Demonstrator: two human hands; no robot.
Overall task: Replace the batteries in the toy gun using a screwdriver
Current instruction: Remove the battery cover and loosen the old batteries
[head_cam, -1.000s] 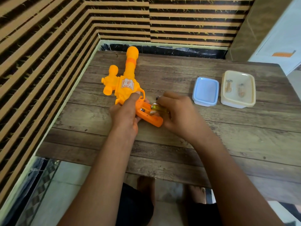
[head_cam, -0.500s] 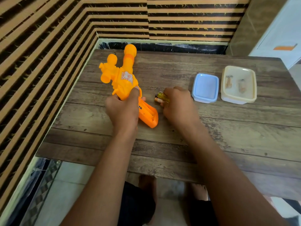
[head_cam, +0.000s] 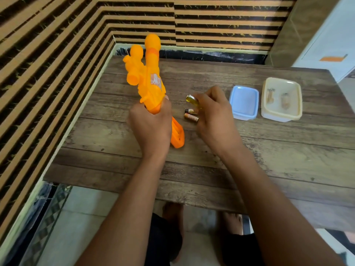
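Left hand (head_cam: 151, 123) wraps tight round the orange toy gun (head_cam: 151, 81) at the trigger area, fingers curled, back of the hand to the camera. Right hand (head_cam: 213, 112) is curled round a screwdriver (head_cam: 192, 99); only its yellow see-through handle shows, the shaft hidden behind the fingers.

Count: 2 hands, 1 gun, 1 screwdriver, 2 batteries, 2 plastic boxes.

The gun stands tilted, barrel up & away toward the wall corner, w/ its grip sticking out below the left hand toward the right. The compartment in the grip lies open. Whether the butt touches the tabletop (head_cam: 269, 150) can't be told.

Btwn the two hands, just right of the gun's grip and just left of the right hand's fingers, the 2 batteries (head_cam: 190, 111) lie on their sides on the tabletop, close together & roughly parallel, one just behind the nearer one (head_cam: 191, 118). The screwdriver handle sits just beyond them, apart from the gun.

Further right, well clear of the gun: a blue plastic box (head_cam: 244, 102) and, just beside it, a cream plastic box (head_cam: 281, 99), open-topped, w/ 2 small items inside, too blurred to name.

A brown-and-black striped wall (head_cam: 57, 54) runs behind & along the left. The person's bare feet (head_cam: 172, 215) show on the floor under the tabletop's near edge.
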